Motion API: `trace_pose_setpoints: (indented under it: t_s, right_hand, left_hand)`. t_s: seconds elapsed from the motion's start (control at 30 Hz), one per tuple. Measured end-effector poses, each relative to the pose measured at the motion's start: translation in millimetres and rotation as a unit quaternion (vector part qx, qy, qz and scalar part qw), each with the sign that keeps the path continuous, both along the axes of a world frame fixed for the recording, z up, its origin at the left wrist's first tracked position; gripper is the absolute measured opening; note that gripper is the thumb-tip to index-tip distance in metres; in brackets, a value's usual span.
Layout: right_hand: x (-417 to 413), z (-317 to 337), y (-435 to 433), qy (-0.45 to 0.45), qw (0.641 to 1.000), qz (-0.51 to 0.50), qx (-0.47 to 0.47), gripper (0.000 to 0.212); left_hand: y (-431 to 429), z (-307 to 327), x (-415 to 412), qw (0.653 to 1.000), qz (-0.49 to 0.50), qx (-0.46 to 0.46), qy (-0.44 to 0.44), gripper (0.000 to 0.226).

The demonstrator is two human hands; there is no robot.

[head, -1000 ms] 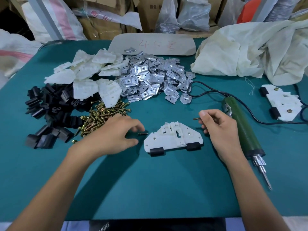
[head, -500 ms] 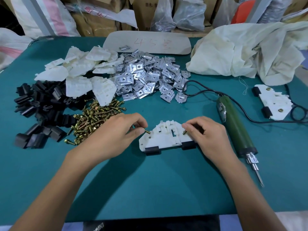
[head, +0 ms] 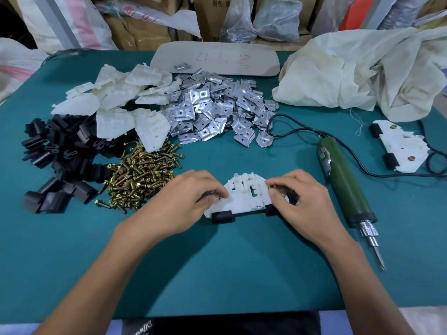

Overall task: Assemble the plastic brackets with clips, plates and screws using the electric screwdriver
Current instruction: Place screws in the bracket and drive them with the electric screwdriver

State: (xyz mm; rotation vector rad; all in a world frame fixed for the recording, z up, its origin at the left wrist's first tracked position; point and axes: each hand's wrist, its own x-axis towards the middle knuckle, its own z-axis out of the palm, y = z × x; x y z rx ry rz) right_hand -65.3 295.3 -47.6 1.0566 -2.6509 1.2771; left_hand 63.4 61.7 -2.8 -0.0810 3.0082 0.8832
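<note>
The white bracket [head: 244,197] lies flat on the desk [head: 229,274] right in front of the person, with a black clip [head: 222,216] on its near edge at the left and a second one partly hidden by the right hand [head: 304,201]. A second ago both hands were off to either side of it. Now both have closed in on its two ends.

The right hand's thumb and forefinger pinch a brass screw [head: 273,187] against the bracket's right end. The left hand [head: 183,201] has its fingers curled and its tips pinched together at the left end. The screw it carried half a second ago is now hidden under them, so it is probably still held there. This looks like both screws being seated in their holes by hand before driving.

The electric screwdriver [head: 343,180] lies untouched just beside the right hand, bit towards the person. A finished bracket [head: 401,146] sits further right.

To the left lie the loose screws [head: 142,170] and spare black clips [head: 58,160], with metal plates [head: 217,112] and bare brackets [head: 116,100] behind them.
</note>
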Motion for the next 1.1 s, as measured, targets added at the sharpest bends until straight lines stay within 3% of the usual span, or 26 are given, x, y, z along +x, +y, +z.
trace_pose_setpoints:
  t_s: [0.3,0.53,0.73,0.93,1.1]
  right_hand:
    - [-1,-7,1,-0.038,0.999,-0.009,-0.021,0.015]
    - [-2,-9,2,-0.051,0.998,-0.016,-0.033,0.013]
    - [-2,-9,1,-0.060,0.997,-0.008,-0.040,0.011]
    - [-1,-8,2,-0.061,0.997,-0.004,-0.047,0.013]
    - [0,-7,1,-0.056,0.998,0.002,-0.038,0.015]
  left_hand:
    - [5,-11,5,0.995,0.059,0.068,0.048,0.039]
    - [10,-18,4,0.988,0.096,0.047,0.110,0.031]
    - [5,-22,5,0.986,0.087,0.104,0.093,0.046]
    - [9,-29,4,0.978,0.130,0.112,0.115,0.035]
    - [7,-31,7,0.979,0.117,0.121,0.113,0.042]
